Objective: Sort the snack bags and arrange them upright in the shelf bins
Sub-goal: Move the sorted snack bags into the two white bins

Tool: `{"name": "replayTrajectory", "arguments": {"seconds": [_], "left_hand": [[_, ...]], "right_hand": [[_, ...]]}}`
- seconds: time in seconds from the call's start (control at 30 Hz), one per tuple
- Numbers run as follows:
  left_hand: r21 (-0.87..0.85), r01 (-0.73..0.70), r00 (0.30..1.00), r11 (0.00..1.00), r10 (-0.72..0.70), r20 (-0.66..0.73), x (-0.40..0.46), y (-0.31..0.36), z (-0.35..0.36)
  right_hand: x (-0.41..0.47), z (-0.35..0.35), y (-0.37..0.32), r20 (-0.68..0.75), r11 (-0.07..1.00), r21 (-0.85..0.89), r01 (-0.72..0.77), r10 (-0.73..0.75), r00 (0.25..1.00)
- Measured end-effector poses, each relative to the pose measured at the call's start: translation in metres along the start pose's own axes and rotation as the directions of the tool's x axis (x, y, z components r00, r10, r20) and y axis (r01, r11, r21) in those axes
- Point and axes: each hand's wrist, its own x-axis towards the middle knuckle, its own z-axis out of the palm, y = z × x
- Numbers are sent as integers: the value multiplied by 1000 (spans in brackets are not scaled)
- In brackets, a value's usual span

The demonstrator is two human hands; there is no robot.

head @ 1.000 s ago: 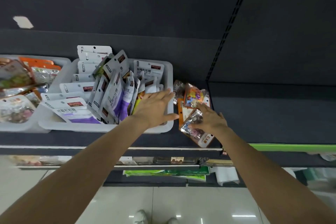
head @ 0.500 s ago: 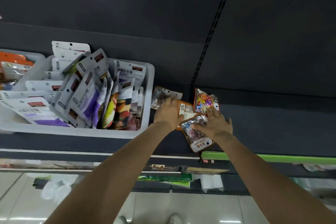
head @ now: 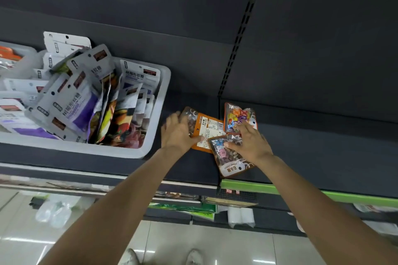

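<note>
Three loose snack bags lie flat on the dark shelf, right of the white bin (head: 150, 135). They are an orange-backed bag (head: 210, 129), a clear stone candy bag (head: 229, 161) and a colourful candy bag (head: 235, 114). My left hand (head: 177, 133) holds the orange-backed bag at its left edge, with the thumb laid across it. My right hand (head: 251, 143) presses flat on the stone candy bag, and its fingers reach the colourful one. Several grey and purple bags (head: 73, 103) stand crowded and leaning in the bin.
A second white bin (head: 23, 54) with orange bags stands at the far left. The shelf's front edge carries a green strip (head: 301, 192) on the right. A slotted upright (head: 239, 34) divides the back panels. Lower shelves and tiled floor are below.
My left hand left the bin's right end and moved right onto the loose bags. The right hand stayed on those bags, spreading its fingers. The view shifted right.
</note>
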Motion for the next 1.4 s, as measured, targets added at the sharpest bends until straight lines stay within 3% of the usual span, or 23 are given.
{"name": "replayTrajectory", "arguments": {"seconds": [0.07, 0.17, 0.4, 0.47, 0.53, 0.67, 0.93, 1.07, 1.27, 1.33, 1.4], "left_hand": [[-51, 121, 991, 991, -118, 60, 3, 1, -1], [-36, 139, 987, 990, -136, 83, 3, 10, -2], [-354, 289, 956, 890, -287, 57, 7, 25, -11], [-343, 256, 966, 904, -254, 53, 7, 27, -20], [-300, 217, 976, 929, -216, 38, 5, 28, -27], [-253, 175, 980, 951, -193, -46, -1, 33, -36], [-221, -7, 967, 975, -49, -249, -8, 41, -53], [-192, -52, 938, 980, -19, -347, -7, 39, -64], [-112, -74, 933, 991, 29, -360, -15, 33, -67], [-80, -84, 930, 993, 50, -364, -22, 34, -68], [-63, -90, 929, 994, 61, -364, -28, 35, -70]], "right_hand": [[1, -4, 3, 46, 997, 70, 31, -35, 998], [0, -9, 11, 131, 987, 143, 74, -93, 987], [-7, -2, 15, 4, 968, 220, 124, -128, 992], [-4, -5, 17, -68, 963, 254, 88, -73, 995], [0, -8, 20, -140, 953, 300, -29, 74, 987], [12, -10, 23, -78, 934, 271, -232, 261, 962], [29, -15, 9, -67, 886, 345, -309, 351, 934], [34, -20, 8, -55, 772, 553, -314, 409, 911], [17, -21, 14, -27, 535, 816, -218, 412, 911], [3, -15, 18, 18, 547, 803, -237, 375, 927], [-10, -7, 22, 11, 676, 698, -238, 323, 946]]}}
